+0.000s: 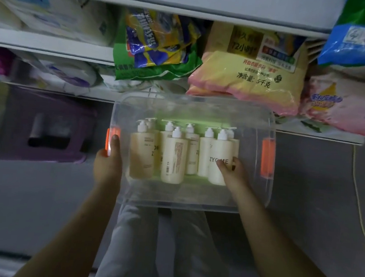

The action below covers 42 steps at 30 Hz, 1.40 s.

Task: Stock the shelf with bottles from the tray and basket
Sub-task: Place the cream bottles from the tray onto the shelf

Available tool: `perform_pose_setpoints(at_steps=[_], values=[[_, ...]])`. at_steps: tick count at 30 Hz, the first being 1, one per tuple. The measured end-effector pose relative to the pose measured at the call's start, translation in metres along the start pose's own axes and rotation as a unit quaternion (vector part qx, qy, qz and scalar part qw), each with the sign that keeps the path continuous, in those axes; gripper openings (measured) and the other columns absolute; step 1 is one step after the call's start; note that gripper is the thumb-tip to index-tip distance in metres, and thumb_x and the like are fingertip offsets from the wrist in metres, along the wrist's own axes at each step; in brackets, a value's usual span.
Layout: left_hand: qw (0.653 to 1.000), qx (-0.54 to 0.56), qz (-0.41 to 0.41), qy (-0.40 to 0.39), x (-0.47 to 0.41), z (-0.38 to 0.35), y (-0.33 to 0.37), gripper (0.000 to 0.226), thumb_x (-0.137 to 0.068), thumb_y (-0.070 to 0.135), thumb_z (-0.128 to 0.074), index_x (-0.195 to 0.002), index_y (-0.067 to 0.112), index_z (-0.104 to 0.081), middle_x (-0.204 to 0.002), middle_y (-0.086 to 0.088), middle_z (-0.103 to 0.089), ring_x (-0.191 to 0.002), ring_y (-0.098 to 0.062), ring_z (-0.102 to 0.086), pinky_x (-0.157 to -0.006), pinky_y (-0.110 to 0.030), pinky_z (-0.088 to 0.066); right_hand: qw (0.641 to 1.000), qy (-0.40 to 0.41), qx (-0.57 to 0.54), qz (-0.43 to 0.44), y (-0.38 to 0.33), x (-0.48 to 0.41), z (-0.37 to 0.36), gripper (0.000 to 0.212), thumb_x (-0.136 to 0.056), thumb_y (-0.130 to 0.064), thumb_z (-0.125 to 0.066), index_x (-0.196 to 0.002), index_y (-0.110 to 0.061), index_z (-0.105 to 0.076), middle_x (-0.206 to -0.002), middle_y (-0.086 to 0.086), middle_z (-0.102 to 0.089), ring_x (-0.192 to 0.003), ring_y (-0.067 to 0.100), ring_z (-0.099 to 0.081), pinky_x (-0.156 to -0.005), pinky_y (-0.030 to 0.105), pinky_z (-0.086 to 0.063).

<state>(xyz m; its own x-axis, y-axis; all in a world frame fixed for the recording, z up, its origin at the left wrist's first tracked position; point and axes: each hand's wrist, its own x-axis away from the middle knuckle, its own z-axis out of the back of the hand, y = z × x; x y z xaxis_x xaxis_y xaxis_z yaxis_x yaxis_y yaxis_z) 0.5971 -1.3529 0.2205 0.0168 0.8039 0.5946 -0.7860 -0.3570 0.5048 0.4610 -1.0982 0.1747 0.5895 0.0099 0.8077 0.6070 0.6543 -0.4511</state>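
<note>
**Clerk:** Entry one, left hand?

**Me:** My left hand (107, 165) is gripping the left wall of the basket (193, 203), with the thumb hooking inside just beside the orange handle (110, 137).

**Clerk:** Entry two, right hand?

**Me:** My right hand (232, 171) is reaching down inside the basket. Its fingers are curling round the lower body of the front right bottle (219, 148), the one showing printed letters.

**Clerk:** Entry three, stock?

**Me:** The bottles (176, 153), about eight with the rear ones overlapping, are standing upright in a cluster mid-basket, pumps on top. I cannot tell whether the basket is resting on the floor.

**Clerk:** Entry four, destination?

**Me:** The shelf (53, 44) is lying ahead of my right hand and above it, past the basket's far wall. Bags (248, 78) are crowding the stretch directly in front, and no free slot is showing.

**Clerk:** The relation that matters?

**Me:** The bottle's long axis is running vertical and its neighbours are touching it on the left. I am judging it needs to go straight up clear of the wall, then forward. The right hand is nearer, and the left is steadying.
</note>
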Motion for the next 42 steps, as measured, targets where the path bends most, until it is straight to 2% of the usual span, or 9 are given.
perform_pose_setpoints(at_steps=[9, 16, 21, 24, 28, 32, 35, 38, 42], values=[[1.000, 0.008, 0.001, -0.003, -0.003, -0.001, -0.002, 0.078, -0.075, 0.083, -0.041, -0.095, 0.009, -0.057, -0.090, -0.009, -0.057, -0.099, -0.039, -0.060, -0.093, -0.055, -0.049, 0.999, -0.037, -0.006, -0.001, 0.009, -0.011, 0.003, 0.051, -0.082, -0.024, -0.076, -0.128, -0.018, -0.054, -0.120, 0.003, -0.065, -0.106, 0.024, -0.063, -0.092, 0.048, -0.052], [1.000, -0.001, 0.005, -0.005, -0.009, -0.002, -0.007, 0.069, -0.086, 0.074, -0.041, -0.097, 0.008, -0.056, -0.099, -0.018, -0.061, -0.098, -0.040, -0.061, -0.092, -0.053, -0.049, 0.988, -0.089, -0.123, -0.019, -0.005, 0.020, 0.016, 0.031, -0.086, -0.024, -0.071, -0.115, -0.020, -0.061, -0.113, 0.001, -0.068, -0.103, 0.019, -0.063, -0.085, 0.037, -0.052], [0.998, 0.014, 0.008, -0.061, -0.004, 0.005, 0.003, 0.074, -0.089, 0.063, -0.049, -0.134, 0.005, -0.045, -0.132, -0.022, -0.053, -0.120, -0.040, -0.052, -0.102, -0.050, -0.043, 0.972, -0.135, -0.189, 0.018, -0.023, 0.067, 0.025, 0.045, -0.074, -0.033, -0.075, -0.116, -0.022, -0.064, -0.114, -0.004, -0.071, -0.110, 0.020, -0.064, -0.097, 0.046, -0.050], [0.997, 0.066, -0.029, -0.019, 0.014, 0.024, 0.010, 0.080, -0.092, 0.049, -0.056, -0.149, 0.001, -0.027, -0.153, -0.018, -0.033, -0.140, -0.031, -0.034, -0.113, -0.040, -0.029, 0.965, -0.165, -0.197, 0.053, -0.042, 0.104, 0.021, 0.053, -0.070, -0.037, -0.074, -0.120, -0.024, -0.064, -0.116, -0.005, -0.070, -0.113, 0.019, -0.063, -0.098, 0.046, -0.050], [0.983, 0.142, -0.066, -0.096, 0.057, 0.074, 0.010, 0.058, -0.097, 0.040, -0.051, -0.146, 0.012, -0.039, -0.149, -0.010, -0.043, -0.135, -0.028, -0.042, -0.108, -0.038, -0.034, 0.948, -0.206, -0.210, 0.122, -0.067, 0.163, -0.003, 0.045, -0.076, -0.027, -0.068, -0.120, -0.021, -0.063, -0.118, -0.001, -0.070, -0.110, 0.018, -0.066, -0.093, 0.042, -0.052], [0.935, 0.230, -0.122, -0.239, 0.097, 0.153, 0.010, 0.018, -0.095, 0.035, -0.053, -0.108, 0.029, -0.065, -0.116, 0.001, -0.069, -0.107, -0.020, -0.064, -0.089, -0.036, -0.050, 0.922, -0.262, -0.221, 0.180, -0.092, 0.238, -0.045, 0.044, -0.078, -0.023, -0.065, -0.122, -0.014, -0.061, -0.118, 0.003, -0.070, -0.110, 0.018, -0.066, -0.089, 0.034, -0.055], [0.908, 0.236, -0.185, -0.293, 0.118, 0.222, 0.010, 0.019, -0.096, 0.028, -0.053, -0.109, 0.027, -0.067, -0.110, 0.000, -0.073, -0.104, -0.022, -0.067, -0.091, -0.041, -0.052, 0.896, -0.294, -0.233, 0.237, -0.106, 0.303, -0.086, 0.050, -0.075, -0.025, -0.068, -0.122, -0.010, -0.062, -0.119, 0.010, -0.069, -0.113, 0.026, -0.064, -0.089, 0.036, -0.055], [0.884, 0.255, -0.247, -0.305, 0.130, 0.294, 0.004, 0.023, -0.095, 0.020, -0.057, -0.116, 0.019, -0.065, -0.110, -0.004, -0.073, -0.100, -0.019, -0.068, -0.082, -0.032, -0.056, 0.866, -0.324, -0.259, 0.279, -0.117, 0.365, -0.124, 0.051, -0.073, -0.025, -0.072, -0.121, -0.011, -0.061, -0.115, 0.009, -0.071, -0.106, 0.024, -0.068, -0.077, 0.031, -0.058], [0.865, 0.283, -0.297, -0.290, 0.132, 0.376, -0.006, 0.030, -0.091, 0.019, -0.062, -0.121, 0.022, -0.062, -0.114, -0.002, -0.071, -0.105, -0.019, -0.067, -0.087, -0.036, -0.057, 0.834, -0.367, -0.247, 0.329, -0.136, 0.433, -0.169, 0.076, -0.058, -0.036, -0.089, -0.125, -0.012, -0.060, -0.119, 0.014, -0.069, -0.110, 0.029, -0.066, -0.081, 0.036, -0.058]])
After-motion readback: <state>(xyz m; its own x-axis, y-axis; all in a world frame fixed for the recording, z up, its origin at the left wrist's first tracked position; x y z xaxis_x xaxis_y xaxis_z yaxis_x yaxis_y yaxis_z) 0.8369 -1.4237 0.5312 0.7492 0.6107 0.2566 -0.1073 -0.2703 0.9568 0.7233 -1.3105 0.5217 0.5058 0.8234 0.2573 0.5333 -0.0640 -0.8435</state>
